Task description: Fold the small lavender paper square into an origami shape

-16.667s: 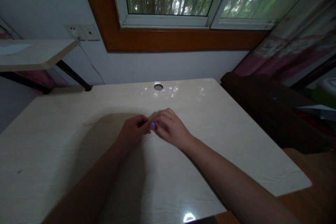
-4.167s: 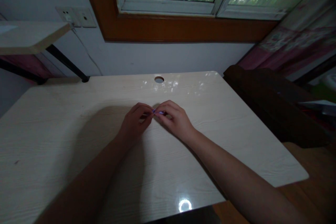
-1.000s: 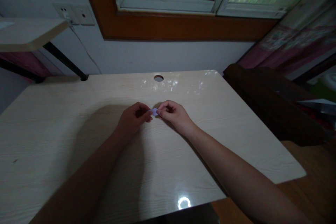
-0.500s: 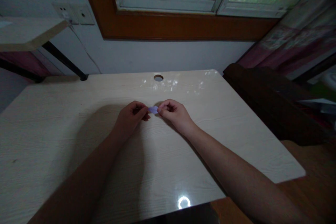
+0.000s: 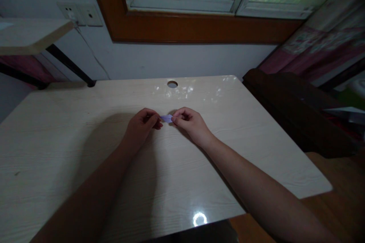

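Observation:
A small piece of folded purple paper (image 5: 166,118) is stretched between my two hands, just above the pale wood-grain table (image 5: 182,182). My left hand (image 5: 142,124) pinches its left end, which tapers to a thin point, between thumb and forefinger. At the other end, my right hand (image 5: 190,122) grips the paper the same way. The fingertips cover both ends, so only the middle of the paper shows. The fine folds are too small to make out.
A round cable hole (image 5: 172,84) lies near the table's back edge. At the left, a raised shelf (image 5: 34,38) stands on black legs. A white cable (image 5: 90,50) hangs from the wall socket (image 5: 71,12). Dark wooden furniture (image 5: 296,110) borders the right side.
My left hand has shifted slightly left and up, and a narrow pointed end of the paper now shows beside its fingertips. My right hand has barely moved.

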Demonstrator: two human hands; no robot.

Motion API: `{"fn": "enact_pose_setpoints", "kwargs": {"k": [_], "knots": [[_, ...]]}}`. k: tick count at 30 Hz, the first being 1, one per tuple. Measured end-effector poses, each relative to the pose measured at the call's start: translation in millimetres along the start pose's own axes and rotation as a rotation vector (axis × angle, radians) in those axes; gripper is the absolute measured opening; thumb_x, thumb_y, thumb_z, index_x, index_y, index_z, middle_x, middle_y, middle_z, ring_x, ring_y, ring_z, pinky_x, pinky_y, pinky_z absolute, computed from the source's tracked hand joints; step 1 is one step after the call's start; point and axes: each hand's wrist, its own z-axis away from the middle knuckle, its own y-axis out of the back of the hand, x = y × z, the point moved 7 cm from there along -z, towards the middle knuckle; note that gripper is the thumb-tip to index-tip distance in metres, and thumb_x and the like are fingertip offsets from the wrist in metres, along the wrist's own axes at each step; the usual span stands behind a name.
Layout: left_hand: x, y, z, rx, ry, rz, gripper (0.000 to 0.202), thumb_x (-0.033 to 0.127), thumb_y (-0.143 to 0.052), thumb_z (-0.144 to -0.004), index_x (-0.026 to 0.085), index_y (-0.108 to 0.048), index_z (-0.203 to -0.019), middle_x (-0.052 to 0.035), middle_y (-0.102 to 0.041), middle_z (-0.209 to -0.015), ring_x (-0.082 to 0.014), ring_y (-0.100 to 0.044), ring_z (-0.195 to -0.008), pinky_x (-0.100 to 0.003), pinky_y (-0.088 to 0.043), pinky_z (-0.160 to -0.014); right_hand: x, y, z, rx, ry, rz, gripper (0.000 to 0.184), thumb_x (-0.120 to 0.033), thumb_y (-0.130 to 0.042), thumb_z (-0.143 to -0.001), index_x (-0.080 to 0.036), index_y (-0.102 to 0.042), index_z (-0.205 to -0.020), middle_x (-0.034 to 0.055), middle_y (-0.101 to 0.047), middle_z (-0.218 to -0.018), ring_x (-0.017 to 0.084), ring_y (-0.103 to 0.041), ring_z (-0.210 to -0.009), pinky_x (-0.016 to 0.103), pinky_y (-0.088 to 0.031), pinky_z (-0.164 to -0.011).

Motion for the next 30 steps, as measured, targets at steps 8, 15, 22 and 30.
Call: {"fn": "enact_pose_setpoints", "kwargs": {"k": [8,15,22,30], "knots": [[0,-5.7,1,-0.077,-0.101,-0.048,0.029,0.034,-0.076,-0.077,0.018,-0.063,-0.096,-0.0042,-0.070,-0.092,-0.0165,-0.069,-0.080,-0.029,-0.057,-0.071,2,-1,-2,-0.018,0.002,0.010,0.018,-0.032,-0.075,-0.074,-0.017,-0.065,-0.079,0.0013,-0.067,-0.072,0.013,-0.059,-0.067,0.028,-0.045,-0.066],[-8,-9.0,-1,-0.144,-0.064,0.017,0.033,0.036,-0.076,-0.077,0.018,-0.063,-0.101,-0.0037,-0.071,-0.091,-0.0166,-0.070,-0.078,-0.032,-0.058,-0.075,-2,-8,1,-0.074,-0.003,-0.027,0.019,-0.032,-0.077,-0.073,-0.018,-0.065,-0.079,-0.0005,-0.066,-0.070,0.013,-0.058,-0.065,0.028,-0.047,-0.066],[-5,-5.4,-1,-0.089,-0.041,0.035,0.027,0.036,-0.077,-0.076,0.017,-0.062,-0.088,-0.0018,-0.071,-0.077,-0.0157,-0.069,-0.070,-0.030,-0.056,-0.070,0,-11,3,-0.103,-0.011,-0.058,0.021,-0.032,-0.078,-0.073,-0.018,-0.065,-0.081,0.0004,-0.067,-0.074,0.013,-0.060,-0.068,0.029,-0.048,-0.068],[-5,-7.0,-1,-0.113,-0.034,0.024,0.021,0.034,-0.072,-0.081,0.017,-0.059,-0.085,-0.0003,-0.069,-0.071,-0.0148,-0.068,-0.066,-0.029,-0.056,-0.067,-1,-14,4,-0.135,0.039,-0.078,0.027,-0.034,-0.079,-0.075,-0.021,-0.065,-0.094,0.0006,-0.067,-0.081,0.013,-0.062,-0.070,0.029,-0.050,-0.069]]}}
